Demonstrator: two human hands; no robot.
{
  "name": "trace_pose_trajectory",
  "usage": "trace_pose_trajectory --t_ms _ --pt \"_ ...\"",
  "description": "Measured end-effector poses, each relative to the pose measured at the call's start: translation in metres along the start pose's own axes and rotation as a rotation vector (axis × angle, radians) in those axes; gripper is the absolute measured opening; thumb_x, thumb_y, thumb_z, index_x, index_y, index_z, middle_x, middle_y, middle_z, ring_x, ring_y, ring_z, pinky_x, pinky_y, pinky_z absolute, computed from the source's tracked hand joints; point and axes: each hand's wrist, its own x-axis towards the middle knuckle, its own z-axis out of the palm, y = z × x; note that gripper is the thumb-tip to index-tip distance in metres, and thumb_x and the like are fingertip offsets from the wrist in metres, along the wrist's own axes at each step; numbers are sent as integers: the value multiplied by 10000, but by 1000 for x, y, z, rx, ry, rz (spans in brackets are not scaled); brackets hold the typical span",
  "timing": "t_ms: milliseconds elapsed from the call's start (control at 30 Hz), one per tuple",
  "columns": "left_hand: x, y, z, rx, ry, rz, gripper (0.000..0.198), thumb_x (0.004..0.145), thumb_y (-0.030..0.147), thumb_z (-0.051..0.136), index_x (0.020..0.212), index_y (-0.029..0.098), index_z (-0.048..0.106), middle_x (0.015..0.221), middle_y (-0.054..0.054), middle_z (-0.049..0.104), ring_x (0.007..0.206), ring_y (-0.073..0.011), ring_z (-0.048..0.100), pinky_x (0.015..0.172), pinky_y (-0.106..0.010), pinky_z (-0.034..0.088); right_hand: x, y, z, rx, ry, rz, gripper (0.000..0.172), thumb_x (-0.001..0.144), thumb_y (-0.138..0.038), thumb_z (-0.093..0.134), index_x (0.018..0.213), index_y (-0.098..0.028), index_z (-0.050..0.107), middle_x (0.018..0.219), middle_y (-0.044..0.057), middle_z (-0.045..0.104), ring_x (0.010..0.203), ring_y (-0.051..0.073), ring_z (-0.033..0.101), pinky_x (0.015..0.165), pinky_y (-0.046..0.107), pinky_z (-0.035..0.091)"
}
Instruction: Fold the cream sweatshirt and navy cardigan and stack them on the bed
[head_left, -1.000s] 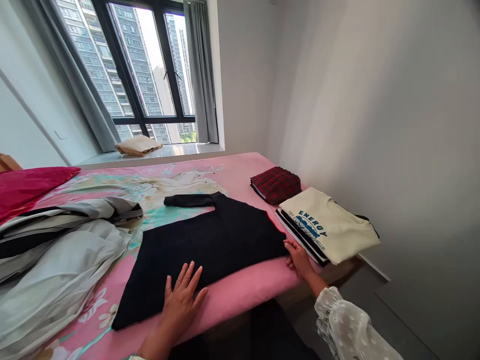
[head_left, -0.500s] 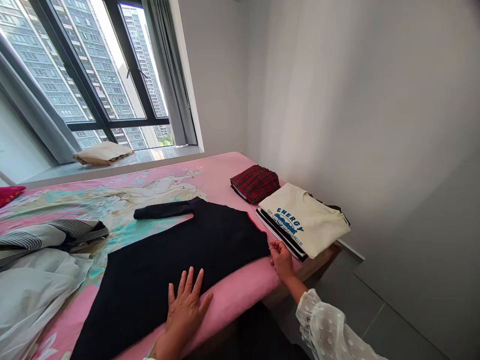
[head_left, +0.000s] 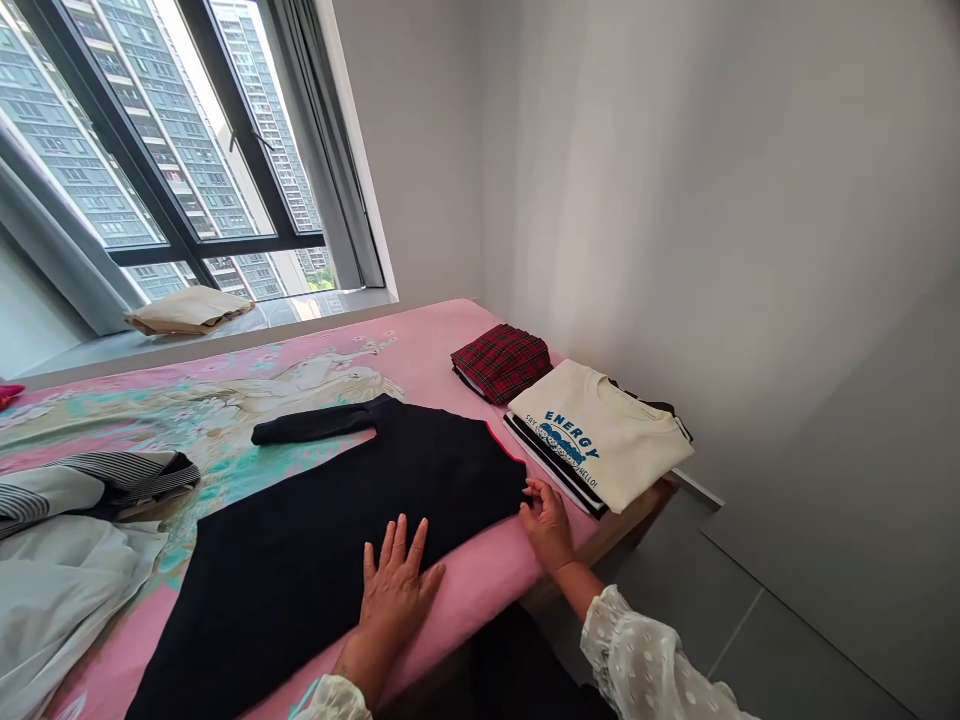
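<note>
A black sleeved garment (head_left: 300, 540) with red trim at the neck lies flat on the bed (head_left: 480, 570), its lower end running out of view at the bottom left. One sleeve stretches toward the left. My left hand (head_left: 397, 590) rests palm down on the garment's near edge, fingers spread. At the neck end, my right hand (head_left: 547, 525) has its thumb and fingertips closed around the garment's corner. Right beside that hand is a stack of folded clothes with a cream ENERGY T-shirt (head_left: 637, 440) on top.
Behind the stack lies a folded red plaid garment (head_left: 501, 362). Striped cloth (head_left: 97, 480) and white cloth (head_left: 75, 590) are heaped at the left. A paper bag (head_left: 187, 310) sits on the windowsill. A wall borders the bed's far right side.
My left hand has slid right along the garment's near edge. My right hand stays at the neck corner, its fingers slightly looser. The view has shifted a little.
</note>
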Motion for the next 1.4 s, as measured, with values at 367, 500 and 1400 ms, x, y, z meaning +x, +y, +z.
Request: trace_pose_trajectory --t_ms 367,500,1400 --pt "-4 7 4 25 75 -62 621 851 514 376 1406 239 329 1510 -108 245 1388 -280 212 1108 -546 107 14 3 -8 -80 -131 -34 469 688 -129 455 1142 -200 544 909 53 592 888 199 572 838 380 504" --pt "-5 7 8 42 103 -68 651 849 512 376 1415 197 311 1507 -135 241 1384 -293 218 1106 -557 93 14 -7 -12 -113 -104 -75 456 622 -69 422 1037 -167 584 952 84 605 943 233 551 898 442 461" --pt "84 -24 -34 -918 -10 -672 636 811 481 492 1325 114 409 1108 -168 621 1099 -301 545 962 -487 373 7 6 -11 -89 -176 -77 410 780 -169 445 1187 -198 486 1096 83 578 1050 224 538 950 430 436"
